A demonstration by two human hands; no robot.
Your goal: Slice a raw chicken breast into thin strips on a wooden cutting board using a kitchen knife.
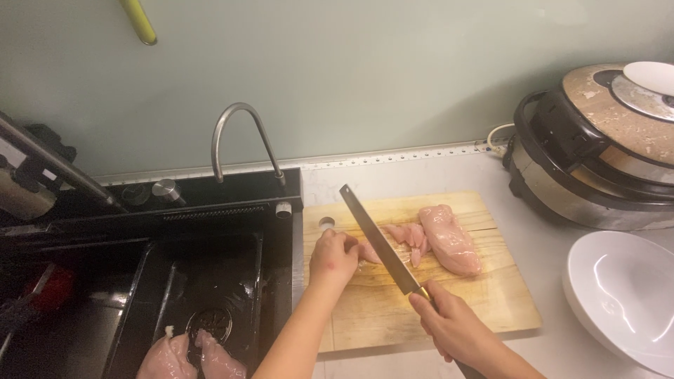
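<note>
The right hand (453, 326) is closed in a full grip around the handle of a long knife (379, 242), fingers wrapped tight so that only a short gold-coloured collar shows between the hand and the blade. The blade runs up and to the left from the hand, slanting across a wooden cutting board (484, 302), with its tip lifted near the board's upper left corner, close to the round hanging hole.

The left hand (334, 257) lies on the board with fingers curled inward, knuckles up, pressing on a thin piece of raw chicken (369, 253) just left of the blade. The fingertips are tucked under, so how much of the piece they pinch cannot be told.

On the far side of the blade lie a few cut strips (413, 238) and, touching them, a whole chicken breast (451, 240). The board sits on a pale worktop (533, 238) beside a black sink (203, 281), where two more raw breasts (189, 356) rest near the drain. A white bowl (625, 298) stands to the right of the board, and a rice cooker (597, 147) behind it.
</note>
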